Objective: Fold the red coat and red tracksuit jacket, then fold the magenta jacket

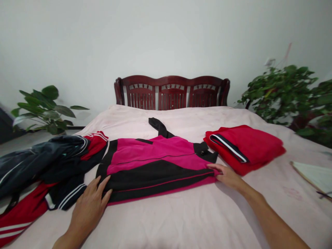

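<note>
A pink and black jacket [155, 162] lies spread across the middle of the bed [181, 214]. My left hand [89, 204] rests flat on its lower left corner, fingers stretched out. At the jacket's right edge my right hand [227, 174] lies flat too, fingers extended onto the fabric. Neither hand grips anything.
A folded red garment [246, 147] with a dark striped band sits to the right. A pile of dark and red striped clothes [44, 169] lies at the left. A white sheet of paper [315, 174] is at the right edge. A wooden bench [171, 91] and potted plants [290, 93] stand behind.
</note>
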The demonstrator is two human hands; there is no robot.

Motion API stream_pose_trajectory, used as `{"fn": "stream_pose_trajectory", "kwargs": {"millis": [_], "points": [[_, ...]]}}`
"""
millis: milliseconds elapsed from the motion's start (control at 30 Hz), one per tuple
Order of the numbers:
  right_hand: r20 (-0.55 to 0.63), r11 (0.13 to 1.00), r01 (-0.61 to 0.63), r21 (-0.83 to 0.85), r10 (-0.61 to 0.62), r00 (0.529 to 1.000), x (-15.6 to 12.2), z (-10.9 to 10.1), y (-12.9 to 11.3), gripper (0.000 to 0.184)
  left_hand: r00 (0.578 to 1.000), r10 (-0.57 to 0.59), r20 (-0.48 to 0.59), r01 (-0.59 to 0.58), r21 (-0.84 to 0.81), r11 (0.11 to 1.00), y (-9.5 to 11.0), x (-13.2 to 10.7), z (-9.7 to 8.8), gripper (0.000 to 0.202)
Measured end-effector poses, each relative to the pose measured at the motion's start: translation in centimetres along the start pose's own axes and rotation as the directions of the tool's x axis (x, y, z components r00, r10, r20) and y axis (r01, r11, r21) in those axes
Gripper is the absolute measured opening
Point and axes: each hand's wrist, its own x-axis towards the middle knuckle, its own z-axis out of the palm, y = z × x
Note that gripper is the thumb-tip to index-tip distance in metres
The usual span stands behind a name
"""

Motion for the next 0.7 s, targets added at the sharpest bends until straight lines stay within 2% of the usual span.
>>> {"fn": "stream_pose_trajectory", "kwargs": {"millis": [67,167,233,300,367,467,600,700], "points": [[-0.105,0.999,-0.009,-0.054,0.004,0.994,-0.2,-0.4,-0.8,0.053,1.000,0.000,0.008,0.000,0.013,1.000,0.0,0.0,0.1,0.055],[-0.290,0.975,0.030,-0.221,-0.095,0.952,-0.9,0.7,-2.8,0.038,1.000,-0.013,0.006,0.013,0.026,1.000,0.1,0.1,0.1,0.054],[-0.277,0.951,0.098,-0.293,-0.183,0.943,-1.5,2.4,-4.0,0.030,1.000,-0.018,0.000,0.018,0.020,1.000,0.2,0.1,0.1,0.054],[-0.199,0.917,0.178,-0.356,-0.261,0.945,-1.9,4.3,-4.5,0.028,1.000,-0.020,-0.007,0.020,-0.007,1.000,0.1,0.0,0.1,0.053],[-0.152,0.876,0.228,-0.425,-0.317,0.936,-1.9,5.8,-4.3,0.031,1.000,-0.003,-0.016,0.001,-0.066,0.998,-0.3,-0.1,0.3,0.051],[-0.179,0.855,0.218,-0.470,-0.334,0.925,-1.3,6.5,-3.4,0.032,1.000,0.009,-0.014,-0.012,-0.212,0.977,-1.6,0.0,0.9,0.049],[-0.212,0.871,0.132,-0.473,-0.258,0.943,-0.3,6.0,-3.0,0.031,0.981,-0.190,0.031,0.184,-0.440,0.879,-3.9,0.7,1.4,0.053],[-0.192,0.834,0.112,-0.541,-0.252,0.948,-0.2,5.9,-3.9,0.028,0.943,-0.321,0.086,0.322,-0.467,0.823,-4.9,1.3,1.1,0.057]]}}
